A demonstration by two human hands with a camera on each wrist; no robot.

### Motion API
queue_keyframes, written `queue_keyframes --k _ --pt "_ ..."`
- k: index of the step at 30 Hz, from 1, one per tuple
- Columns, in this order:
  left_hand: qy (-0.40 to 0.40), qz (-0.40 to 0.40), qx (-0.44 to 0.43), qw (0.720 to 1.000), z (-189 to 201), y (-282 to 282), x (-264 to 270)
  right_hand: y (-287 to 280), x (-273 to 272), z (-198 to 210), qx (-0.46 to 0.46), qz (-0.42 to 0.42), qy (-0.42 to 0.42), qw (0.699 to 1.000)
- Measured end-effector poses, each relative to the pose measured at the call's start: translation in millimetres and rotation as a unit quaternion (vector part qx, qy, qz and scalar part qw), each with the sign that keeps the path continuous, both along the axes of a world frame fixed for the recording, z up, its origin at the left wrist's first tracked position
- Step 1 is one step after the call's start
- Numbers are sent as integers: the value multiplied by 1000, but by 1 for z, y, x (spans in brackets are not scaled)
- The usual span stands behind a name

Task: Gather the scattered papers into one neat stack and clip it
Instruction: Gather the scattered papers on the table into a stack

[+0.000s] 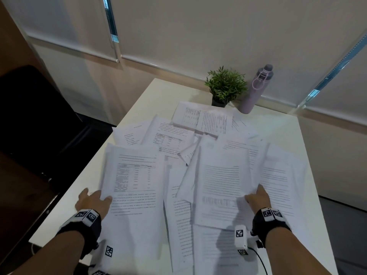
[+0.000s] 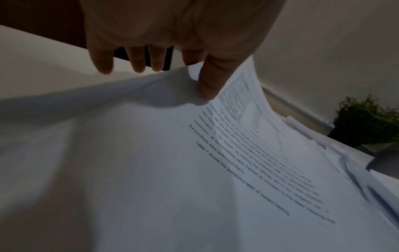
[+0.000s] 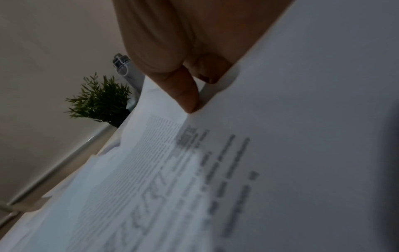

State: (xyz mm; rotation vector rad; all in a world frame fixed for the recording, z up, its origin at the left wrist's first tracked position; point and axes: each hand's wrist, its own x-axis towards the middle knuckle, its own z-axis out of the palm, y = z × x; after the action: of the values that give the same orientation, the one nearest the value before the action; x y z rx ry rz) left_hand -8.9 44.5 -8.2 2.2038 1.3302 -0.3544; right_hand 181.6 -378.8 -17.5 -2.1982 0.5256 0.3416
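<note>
Several printed white papers lie spread and overlapping across the white table. At the near left, my left hand pinches the left edge of a sheet printed with a table. Its thumb lies on top, the sheet curls up beside it, and the other fingers reach past the edge. On the near right, my right hand pinches the edge of a text sheet between thumb and a finger. That sheet lifts off the pile.
A small potted plant and a lilac water bottle stand at the table's far edge, just beyond the papers. A dark chair sits off the left side. The table's left edge runs close to my left hand.
</note>
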Motion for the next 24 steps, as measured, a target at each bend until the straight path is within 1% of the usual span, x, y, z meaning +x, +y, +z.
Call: queue_keyframes --k 1,3,6,8,10,12,13,16,19,21,24 --pt "0 -11 -16 1000 -2 3 -2 -1 -7 1 4 14 5 1000" --pt "-33 -18 -36 999 1 2 -3 -1 -18 1 16 36 11 999" --pt "-51 -22 -40 998 5 -6 -4 6 -34 -2 7 60 16 998" --pt "-79 -8 -44 996 7 -13 -8 13 -44 -4 6 61 8 998" --pt "-127 19 -53 990 6 -21 -13 20 -49 -5 -2 72 7 997" --pt "-168 41 -75 982 2 -23 -20 28 -57 -7 -23 99 -7 995" --pt "-177 46 -85 979 1 -24 -23 32 -62 -10 -31 118 -15 992" --pt "-160 44 -92 982 -2 -23 -30 47 -79 -13 -61 153 -3 986" --pt "-151 29 -68 986 -4 -16 -36 57 -90 -9 -41 135 -20 990" --pt "-162 48 -60 984 -3 -7 -39 56 -92 -6 -51 117 -46 991" --pt "-206 93 -50 973 8 6 -41 44 -92 1 -38 82 -39 995"
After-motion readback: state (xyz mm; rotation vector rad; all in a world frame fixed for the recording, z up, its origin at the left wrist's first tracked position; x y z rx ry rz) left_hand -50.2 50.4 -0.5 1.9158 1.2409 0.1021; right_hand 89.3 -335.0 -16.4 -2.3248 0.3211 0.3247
